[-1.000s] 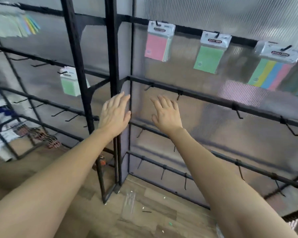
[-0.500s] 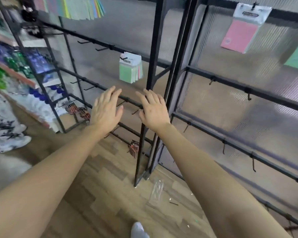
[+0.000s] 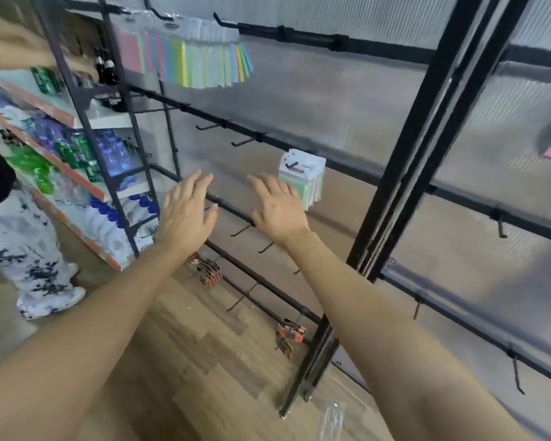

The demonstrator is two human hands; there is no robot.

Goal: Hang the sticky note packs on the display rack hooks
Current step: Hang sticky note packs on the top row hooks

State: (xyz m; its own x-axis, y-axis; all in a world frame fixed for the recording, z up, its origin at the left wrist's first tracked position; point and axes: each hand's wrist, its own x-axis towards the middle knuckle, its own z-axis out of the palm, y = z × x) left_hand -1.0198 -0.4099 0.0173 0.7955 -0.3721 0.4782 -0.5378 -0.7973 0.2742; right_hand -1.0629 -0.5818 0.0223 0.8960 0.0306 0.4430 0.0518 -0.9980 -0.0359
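Left grip wide, fingers straight, holding nothing; right grip likewise; sticky note pack hangs on rack hook just beyond right grip's fingertips, contact unclear

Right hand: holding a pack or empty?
Empty. The right hand is open, fingers straight and spread; the sticky note pack beyond it hangs on a hook, ungripped.

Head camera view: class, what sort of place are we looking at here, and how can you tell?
Most likely a small shop aisle: a black display rack lined with hooks, sticky note packs hanging in a row, and shelves of bottled goods on the left.
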